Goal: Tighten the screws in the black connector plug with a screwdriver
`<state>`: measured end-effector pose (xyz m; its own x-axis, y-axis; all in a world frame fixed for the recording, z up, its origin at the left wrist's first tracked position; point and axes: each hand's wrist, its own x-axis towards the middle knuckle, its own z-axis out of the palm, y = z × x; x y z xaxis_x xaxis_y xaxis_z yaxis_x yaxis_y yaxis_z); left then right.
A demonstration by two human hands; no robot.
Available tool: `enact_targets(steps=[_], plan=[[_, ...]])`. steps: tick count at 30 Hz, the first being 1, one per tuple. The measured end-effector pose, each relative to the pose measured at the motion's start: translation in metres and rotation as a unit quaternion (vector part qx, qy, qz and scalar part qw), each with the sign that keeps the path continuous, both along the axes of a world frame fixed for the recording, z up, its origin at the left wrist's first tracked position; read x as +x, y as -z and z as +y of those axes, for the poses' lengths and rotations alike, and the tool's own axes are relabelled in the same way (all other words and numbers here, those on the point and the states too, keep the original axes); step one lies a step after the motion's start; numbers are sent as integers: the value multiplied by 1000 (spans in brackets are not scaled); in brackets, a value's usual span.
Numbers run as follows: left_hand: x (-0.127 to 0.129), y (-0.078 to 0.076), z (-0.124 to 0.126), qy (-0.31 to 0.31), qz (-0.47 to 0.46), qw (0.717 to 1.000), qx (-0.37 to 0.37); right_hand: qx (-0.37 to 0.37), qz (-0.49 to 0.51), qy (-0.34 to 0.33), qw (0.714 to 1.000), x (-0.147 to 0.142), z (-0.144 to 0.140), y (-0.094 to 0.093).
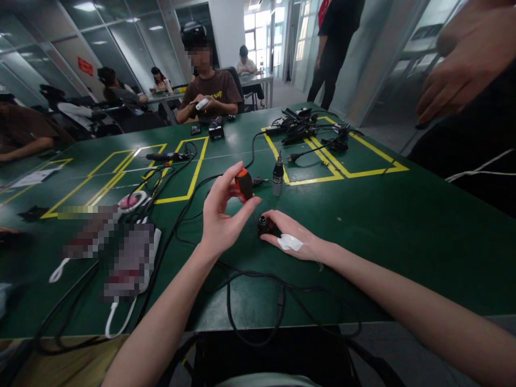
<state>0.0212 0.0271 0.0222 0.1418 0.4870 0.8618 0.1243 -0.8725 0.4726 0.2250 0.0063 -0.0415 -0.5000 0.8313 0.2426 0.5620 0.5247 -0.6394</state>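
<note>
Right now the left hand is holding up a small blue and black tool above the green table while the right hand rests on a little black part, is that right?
Not quite. The head view shows that the small tool pinched in the left hand is orange and black, not blue. The rest holds: the right hand rests on a little black part on the green table.

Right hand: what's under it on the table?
A small black part with a round silvery opening pokes out from under the right hand, on the green table. The fingers cover its rear; its full shape is hidden.
</note>
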Motion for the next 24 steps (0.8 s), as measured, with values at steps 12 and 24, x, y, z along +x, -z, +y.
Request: enact_targets(steps=[12, 24], plan=[[0, -1, -5, 24, 6, 1000, -12, -6, 5, 3, 1000, -2, -2, -5], [2, -2, -2, 11, -1, 1000, 3, -11, -6, 10, 1000, -1, 0, -2]])
